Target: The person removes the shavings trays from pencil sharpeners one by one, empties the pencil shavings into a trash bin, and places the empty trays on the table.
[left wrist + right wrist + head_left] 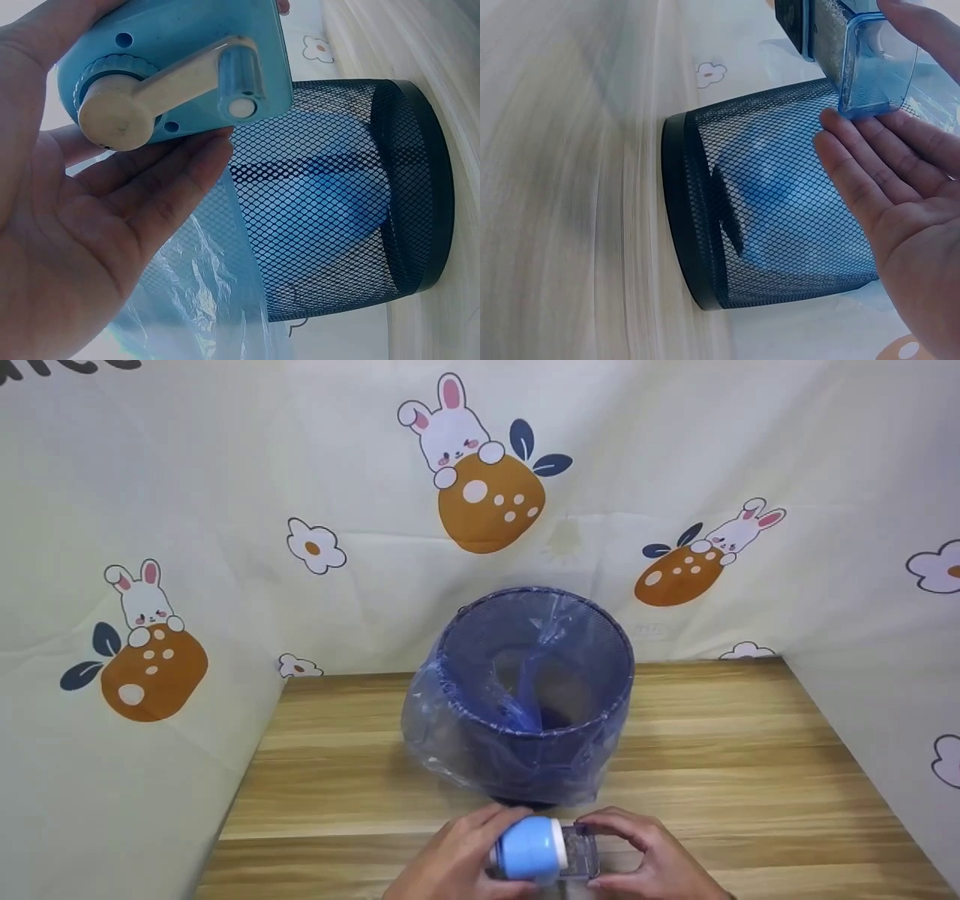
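Observation:
My left hand (459, 856) grips a light blue crank pencil sharpener (527, 847) in front of the bin. In the left wrist view, its beige crank handle (176, 88) faces the palm. On the sharpener's other side, a clear shavings drawer (580, 852) sticks out partway, with grey shavings visible in it. My right hand (651, 856) pinches the drawer's outer end between thumb and fingers. Right behind both hands stands a dark mesh wastebasket (330, 202), lined with a translucent blue plastic bag (450, 727) folded over its rim.
The wood-grain tabletop (330, 780) extends on both sides of the wastebasket. Pale cloth walls (360, 607) printed with rabbits and flowers enclose the table at the back, left and right.

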